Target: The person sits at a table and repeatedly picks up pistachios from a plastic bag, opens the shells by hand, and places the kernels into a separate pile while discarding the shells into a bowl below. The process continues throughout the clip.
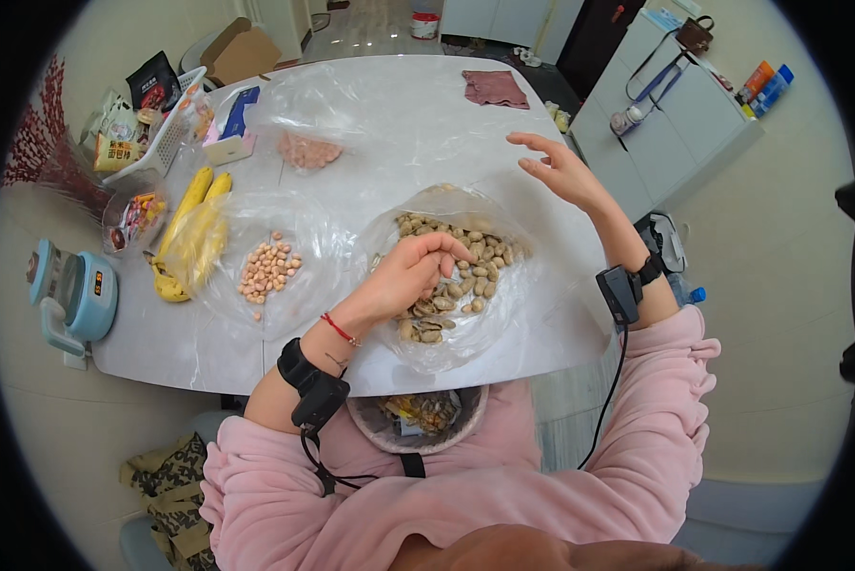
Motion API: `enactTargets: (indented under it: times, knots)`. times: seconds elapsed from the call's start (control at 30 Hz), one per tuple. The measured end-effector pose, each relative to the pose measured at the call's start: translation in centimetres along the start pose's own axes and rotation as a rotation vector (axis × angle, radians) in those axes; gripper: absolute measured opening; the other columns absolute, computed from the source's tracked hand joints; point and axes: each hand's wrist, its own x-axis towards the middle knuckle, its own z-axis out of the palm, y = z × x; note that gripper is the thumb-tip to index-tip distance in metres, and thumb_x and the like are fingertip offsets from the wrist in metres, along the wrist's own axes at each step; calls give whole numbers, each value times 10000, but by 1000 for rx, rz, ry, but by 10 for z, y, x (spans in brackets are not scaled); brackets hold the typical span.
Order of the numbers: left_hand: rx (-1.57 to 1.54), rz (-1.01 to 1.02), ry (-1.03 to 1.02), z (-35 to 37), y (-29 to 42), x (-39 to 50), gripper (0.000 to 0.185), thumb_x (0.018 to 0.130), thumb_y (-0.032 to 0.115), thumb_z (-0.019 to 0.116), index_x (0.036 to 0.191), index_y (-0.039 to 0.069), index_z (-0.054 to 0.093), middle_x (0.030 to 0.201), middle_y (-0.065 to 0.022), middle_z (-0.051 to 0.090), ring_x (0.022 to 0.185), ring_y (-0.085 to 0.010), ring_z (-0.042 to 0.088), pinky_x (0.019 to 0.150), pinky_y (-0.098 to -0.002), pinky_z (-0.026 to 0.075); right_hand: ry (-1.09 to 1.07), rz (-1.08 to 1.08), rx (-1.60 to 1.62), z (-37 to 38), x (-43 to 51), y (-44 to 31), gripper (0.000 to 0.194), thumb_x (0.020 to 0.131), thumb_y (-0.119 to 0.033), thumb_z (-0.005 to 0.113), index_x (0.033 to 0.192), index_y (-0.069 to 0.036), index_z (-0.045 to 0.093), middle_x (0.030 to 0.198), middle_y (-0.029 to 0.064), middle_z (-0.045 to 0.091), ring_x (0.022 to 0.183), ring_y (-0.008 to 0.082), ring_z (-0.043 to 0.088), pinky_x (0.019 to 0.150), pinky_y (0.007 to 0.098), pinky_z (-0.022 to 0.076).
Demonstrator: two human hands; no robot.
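My left hand [416,271] is over a heap of unshelled peanuts [479,275], its fingers curled inward. Its fingertips are partly hidden, so whether something is pinched there cannot be told. The peanuts lie in an opened transparent plastic bag [463,350] near the table's front edge. Raised past the bag's far right side, my right hand [561,171] has its fingers apart and nothing visible in them. Shelled peanut kernels [267,268] rest on a second plastic bag [313,285] to the left. Some split shells [427,330] sit at the near side of the heap.
A lined waste bin [427,446] holding scraps stands below the table edge. Bananas [184,235], a tissue box [231,139], a bag of pinkish contents [309,150], a white basket [159,146] and a blue appliance [88,296] occupy the left side. A folded cloth [495,89] lies far right.
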Motion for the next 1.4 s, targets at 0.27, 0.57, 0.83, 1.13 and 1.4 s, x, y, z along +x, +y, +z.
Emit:
enactTargets:
  times: [0.27,0.57,0.83,1.13,1.4]
  knots:
    - [17,12,-86,-1,-4,-1,275,977,40,387,1150,26,601,783,66,478,582,-3,337,512,-166,269,-292,-569,-244,87,68,-46,581,819,115,510,1356,-104,548,1298,136,596,1215,319,519,1000,394,467]
    - [-32,26,-83,-4,2,-3,258,985,65,398,1122,42,615,781,63,507,565,-3,353,502,-169,282,-273,-806,-400,163,116,-62,605,735,121,575,1287,-121,609,1329,67,598,1164,321,556,997,384,477]
    - [6,63,-45,-7,-4,2,272,927,44,406,1069,32,638,761,48,537,627,-25,425,564,-187,361,-287,-696,-529,134,104,-43,607,666,78,676,1252,-79,649,1335,46,609,1113,304,577,990,367,478]
    - [26,21,-62,-6,-6,5,265,961,49,394,1106,20,614,760,72,491,595,-12,369,528,-181,311,-315,-559,-479,95,84,-26,724,730,94,632,1415,-89,483,1465,70,486,1268,325,503,1069,394,429]
    - [-34,49,-86,-10,-5,3,247,975,56,405,1104,22,612,762,63,507,586,-9,367,513,-174,289,-333,-691,-608,153,123,-58,714,777,101,538,1443,-145,461,1482,25,469,1183,344,516,1064,377,429]
